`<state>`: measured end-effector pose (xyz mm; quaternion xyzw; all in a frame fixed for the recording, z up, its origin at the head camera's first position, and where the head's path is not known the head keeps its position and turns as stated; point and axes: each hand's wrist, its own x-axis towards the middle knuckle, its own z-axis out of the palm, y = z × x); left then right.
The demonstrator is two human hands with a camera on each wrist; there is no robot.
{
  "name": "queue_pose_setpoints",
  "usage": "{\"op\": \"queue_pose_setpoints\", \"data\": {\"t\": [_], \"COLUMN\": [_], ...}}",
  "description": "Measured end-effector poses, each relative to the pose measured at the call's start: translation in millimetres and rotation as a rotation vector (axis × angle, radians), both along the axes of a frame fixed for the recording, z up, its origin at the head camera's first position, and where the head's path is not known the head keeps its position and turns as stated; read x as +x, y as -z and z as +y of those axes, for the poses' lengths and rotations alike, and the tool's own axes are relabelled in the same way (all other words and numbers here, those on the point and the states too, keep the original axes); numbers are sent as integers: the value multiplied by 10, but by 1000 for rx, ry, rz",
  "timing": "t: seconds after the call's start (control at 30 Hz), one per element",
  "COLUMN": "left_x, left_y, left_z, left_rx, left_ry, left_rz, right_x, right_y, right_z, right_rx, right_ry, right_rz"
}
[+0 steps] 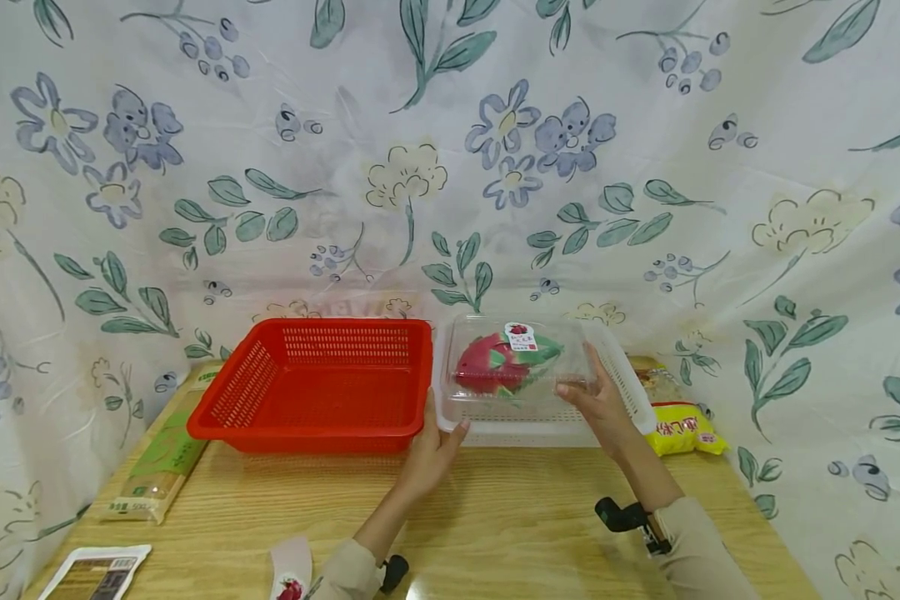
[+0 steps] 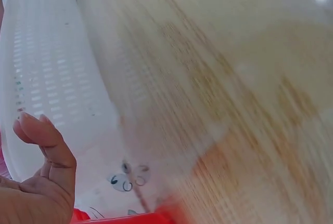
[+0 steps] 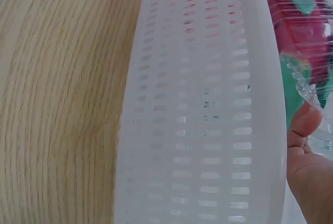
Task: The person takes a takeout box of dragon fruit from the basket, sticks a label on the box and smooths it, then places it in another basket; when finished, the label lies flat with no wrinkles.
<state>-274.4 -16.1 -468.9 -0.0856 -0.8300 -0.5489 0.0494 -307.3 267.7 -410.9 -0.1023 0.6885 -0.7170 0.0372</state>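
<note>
My right hand (image 1: pixel 602 410) grips the right end of a clear plastic box (image 1: pixel 461 333) over the white basket (image 1: pixel 637 392). Inside the box is a pink dragon fruit (image 1: pixel 483 367) with green tips, and a label (image 1: pixel 521 337) sits on the lid. In the right wrist view the thumb (image 3: pixel 307 120) lies at the box's edge behind the basket wall. My left hand (image 1: pixel 429 458) is at the seam between the red basket (image 1: pixel 311 442) and the white one. Its fingers point up along the red rim, and its thumb lies near the white basket's front corner.
A green-labelled packet (image 1: pixel 167 454) lies left of the red basket, and a yellow packet (image 1: pixel 682 427) lies right of the white one. Near the front left are a flat pack (image 1: pixel 93 573) and a label strip (image 1: pixel 291 567). A flowered curtain (image 1: pixel 450 167) hangs behind the wooden table (image 1: pixel 540 517).
</note>
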Motion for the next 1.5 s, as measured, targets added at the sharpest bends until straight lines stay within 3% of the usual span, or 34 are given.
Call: {"op": "queue_pose_setpoints", "data": {"t": [0.43,0.73,1.17,1.5], "left_x": [-35,-29,-50,-50], "left_y": [26,33,38,32], "left_z": [-4,-16,-30,-25], "left_rx": [97,63,70,64], "left_ry": [43,50,95,88], "left_rz": [-47,-58,-84,-103], "right_x": [-78,-162,-232,-238], "right_y": [39,37,85,91], "right_z": [-10,4,-6,7], "right_rx": [21,132,135,154], "right_ry": [28,48,50,27], "right_rz": [-10,-55,-48,-64]}}
